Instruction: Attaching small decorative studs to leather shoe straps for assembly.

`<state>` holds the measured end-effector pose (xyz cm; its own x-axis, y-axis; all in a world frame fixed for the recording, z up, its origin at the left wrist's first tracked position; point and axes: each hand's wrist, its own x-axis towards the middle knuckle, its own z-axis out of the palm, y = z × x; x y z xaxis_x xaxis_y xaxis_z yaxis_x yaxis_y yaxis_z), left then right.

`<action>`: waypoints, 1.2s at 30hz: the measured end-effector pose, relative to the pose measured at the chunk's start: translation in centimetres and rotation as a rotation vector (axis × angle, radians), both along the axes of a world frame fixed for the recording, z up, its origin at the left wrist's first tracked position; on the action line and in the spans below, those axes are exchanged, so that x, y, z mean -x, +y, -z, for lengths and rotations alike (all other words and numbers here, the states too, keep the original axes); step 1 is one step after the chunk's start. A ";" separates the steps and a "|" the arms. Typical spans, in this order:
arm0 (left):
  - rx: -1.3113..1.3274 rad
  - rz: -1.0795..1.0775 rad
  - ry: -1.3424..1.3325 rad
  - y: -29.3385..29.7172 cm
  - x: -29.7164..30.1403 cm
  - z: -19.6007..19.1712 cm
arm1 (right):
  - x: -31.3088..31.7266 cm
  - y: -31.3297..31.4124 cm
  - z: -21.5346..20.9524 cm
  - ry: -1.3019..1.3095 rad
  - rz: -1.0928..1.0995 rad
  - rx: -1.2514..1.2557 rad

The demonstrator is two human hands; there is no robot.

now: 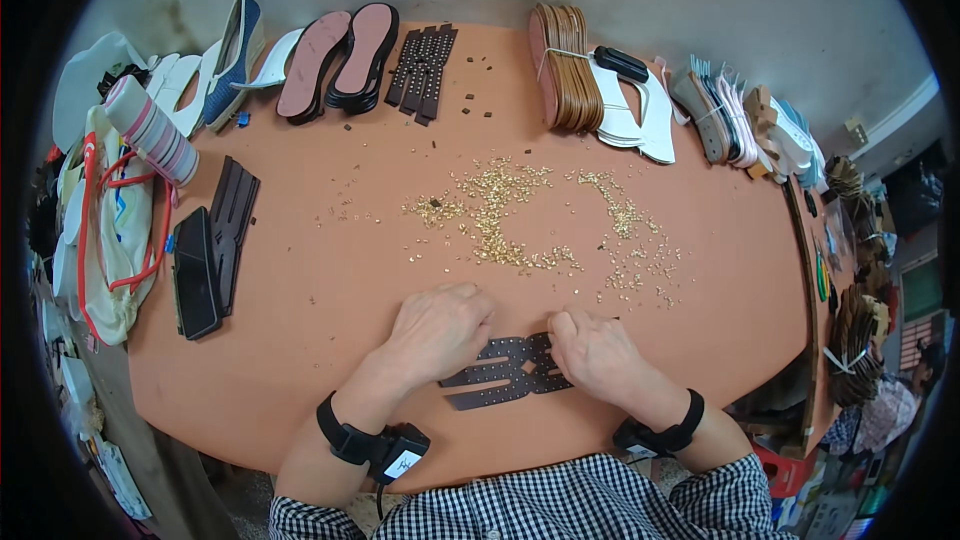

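Nearby: gold studs (500, 215), phone (195, 275), soles (340, 60).

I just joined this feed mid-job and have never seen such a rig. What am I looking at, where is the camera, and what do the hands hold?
There is no machine: a person works with two bare hands. The one picture comes from a wide camera on their head, looking down, so edges bend. The left hand and right hand both rest on a dark studded strap piece on the orange table. Small gold studs are scattered beyond the hands. Along the far edge lie shoe soles and a tied bundle of tan soles. A dark phone lies at the left.
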<state>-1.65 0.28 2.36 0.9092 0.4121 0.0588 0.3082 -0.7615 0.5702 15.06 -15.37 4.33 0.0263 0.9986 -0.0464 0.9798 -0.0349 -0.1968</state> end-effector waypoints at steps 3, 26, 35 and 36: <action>-0.008 0.003 -0.007 0.0 0.0 0.0 | -0.1 -0.1 0.2 -0.019 -0.021 0.003; -0.031 -0.012 -0.056 -0.1 0.0 0.4 | 0.3 0.3 -0.2 -0.065 -0.037 0.061; -0.023 -0.007 -0.061 -0.2 -0.1 0.4 | -1.4 2.2 -1.5 0.285 0.051 0.309; -0.017 -0.014 -0.059 -0.2 0.0 0.3 | -1.6 2.5 -1.8 0.285 0.046 0.331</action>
